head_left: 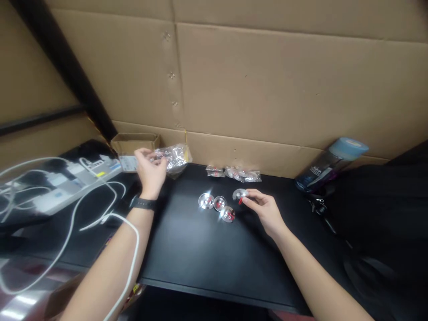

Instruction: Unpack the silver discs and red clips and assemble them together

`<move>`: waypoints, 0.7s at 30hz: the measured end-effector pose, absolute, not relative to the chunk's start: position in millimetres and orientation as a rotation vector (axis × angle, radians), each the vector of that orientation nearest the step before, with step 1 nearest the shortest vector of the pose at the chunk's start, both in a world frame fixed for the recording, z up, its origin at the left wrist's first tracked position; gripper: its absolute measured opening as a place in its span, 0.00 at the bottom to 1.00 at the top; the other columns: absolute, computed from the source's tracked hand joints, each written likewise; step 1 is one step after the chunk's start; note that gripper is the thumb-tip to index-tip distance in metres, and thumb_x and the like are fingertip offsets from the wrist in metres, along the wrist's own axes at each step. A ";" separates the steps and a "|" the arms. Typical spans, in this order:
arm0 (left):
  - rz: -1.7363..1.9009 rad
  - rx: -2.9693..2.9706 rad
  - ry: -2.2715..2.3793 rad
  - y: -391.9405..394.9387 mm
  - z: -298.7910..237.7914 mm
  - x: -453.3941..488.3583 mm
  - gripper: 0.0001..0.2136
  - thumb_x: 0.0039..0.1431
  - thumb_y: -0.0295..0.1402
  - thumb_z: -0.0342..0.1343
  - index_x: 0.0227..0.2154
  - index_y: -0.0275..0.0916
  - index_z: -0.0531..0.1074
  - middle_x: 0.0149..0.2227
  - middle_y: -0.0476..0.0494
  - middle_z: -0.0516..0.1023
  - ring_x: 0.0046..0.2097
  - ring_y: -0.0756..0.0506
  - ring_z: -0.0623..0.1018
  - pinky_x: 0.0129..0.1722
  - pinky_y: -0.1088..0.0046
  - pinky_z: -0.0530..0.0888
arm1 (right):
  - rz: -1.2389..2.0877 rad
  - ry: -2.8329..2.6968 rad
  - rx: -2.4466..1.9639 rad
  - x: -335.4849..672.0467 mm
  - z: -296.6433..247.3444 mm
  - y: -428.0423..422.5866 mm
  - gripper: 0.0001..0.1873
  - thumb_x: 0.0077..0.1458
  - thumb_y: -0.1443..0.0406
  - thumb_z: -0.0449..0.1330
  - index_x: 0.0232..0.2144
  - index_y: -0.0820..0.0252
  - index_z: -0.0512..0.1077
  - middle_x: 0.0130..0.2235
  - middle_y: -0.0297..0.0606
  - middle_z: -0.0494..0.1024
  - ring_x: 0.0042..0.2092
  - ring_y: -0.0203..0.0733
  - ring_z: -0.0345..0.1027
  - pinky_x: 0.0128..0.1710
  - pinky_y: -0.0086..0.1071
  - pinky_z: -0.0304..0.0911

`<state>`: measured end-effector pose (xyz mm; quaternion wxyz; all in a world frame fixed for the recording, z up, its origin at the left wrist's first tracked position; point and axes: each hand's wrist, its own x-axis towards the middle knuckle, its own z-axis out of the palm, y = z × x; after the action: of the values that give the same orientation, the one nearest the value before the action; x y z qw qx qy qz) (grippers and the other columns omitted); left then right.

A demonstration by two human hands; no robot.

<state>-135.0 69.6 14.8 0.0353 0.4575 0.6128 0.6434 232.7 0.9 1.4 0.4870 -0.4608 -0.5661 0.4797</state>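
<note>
The right hand (pixel 262 207) pinches a clear disc (pixel 238 194) with a red tab between thumb and fingers, holding it by its right edge over the desk (pixel 200 254). Just left of that hand, three more discs (pixel 220 204) with red parts lie in a loose cluster on the black surface, near one another, the left and nearest ones catching bright glints. The left hand (pixel 150 169), a dark band (pixel 144 203) at its wrist, is at the far left with bent fingers touching the left end of a shiny plastic bag (pixel 174 157) that has red bits inside; whether they close firmly on it cannot be told. Beside the bag, on its left, stands a cardboard box (pixel 135 143). Along the far edge, by the cardboard wall (pixel 267 93), lie small wrapped packets (pixel 243 174). At the far right a bottle (pixel 317 168) with a blue lid leans, with keys (pixel 317 206) near its base and a black bag (pixel 384 223) to the right. At the left, white cables (pixel 72 225) run around a power strip (pixel 76 187).
</note>
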 end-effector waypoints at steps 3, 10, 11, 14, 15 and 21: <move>1.724 1.567 2.179 75.9 1.9 -155.5 0.11 0.59 0.33 0.57 0.44 0.38 0.68 0.43 0.41 0.80 0.40 0.43 0.81 0.49 0.64 0.74 | 1.156 -1.413 -1.134 232.8 -0.4 2.6 0.17 0.48 0.53 0.73 0.35 0.59 0.83 0.48 0.44 0.80 0.47 0.48 0.73 0.48 0.40 0.68; 1.386 1.746 2.254 86.1 -19.6 -164.2 0.12 0.60 0.34 0.54 0.44 0.35 0.74 0.40 0.38 0.82 0.43 0.39 0.80 0.50 0.63 0.73 | 1.109 -1.473 -1.156 234.0 -2.5 5.8 0.17 0.47 0.53 0.73 0.32 0.60 0.83 0.45 0.44 0.81 0.47 0.49 0.73 0.51 0.40 0.65; 1.366 1.778 2.266 84.2 -18.6 -163.0 0.13 0.60 0.34 0.54 0.45 0.35 0.75 0.40 0.37 0.81 0.43 0.39 0.80 0.50 0.62 0.72 | 1.107 -1.476 -1.153 233.2 -1.8 5.1 0.17 0.47 0.52 0.73 0.32 0.60 0.83 0.45 0.44 0.81 0.47 0.48 0.73 0.50 0.40 0.65; 1.381 1.839 2.361 73.9 -9.7 -157.4 0.14 0.61 0.33 0.52 0.45 0.36 0.76 0.42 0.35 0.80 0.45 0.37 0.77 0.51 0.60 0.71 | 1.114 -1.486 -1.146 230.2 1.1 2.3 0.17 0.46 0.52 0.73 0.31 0.60 0.83 0.43 0.43 0.82 0.46 0.47 0.73 0.47 0.38 0.65; 1.416 1.840 2.399 70.2 -5.8 -155.3 0.13 0.62 0.34 0.51 0.45 0.37 0.77 0.42 0.35 0.79 0.47 0.36 0.76 0.52 0.59 0.70 | 1.126 -1.478 -1.157 229.5 1.9 1.6 0.18 0.46 0.52 0.73 0.32 0.61 0.83 0.42 0.43 0.83 0.44 0.47 0.74 0.45 0.37 0.65; 1.655 1.976 2.292 59.6 11.2 -136.3 0.13 0.62 0.33 0.51 0.43 0.38 0.79 0.46 0.36 0.75 0.51 0.36 0.73 0.57 0.59 0.68 | 1.166 -1.484 -1.297 233.4 -0.3 4.7 0.24 0.47 0.50 0.70 0.39 0.64 0.83 0.39 0.45 0.84 0.37 0.44 0.72 0.34 0.33 0.61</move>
<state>-136.3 59.6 11.2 -0.1532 0.5662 0.6566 0.4741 233.4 4.7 -0.3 0.4130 -0.5158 -0.5901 0.4638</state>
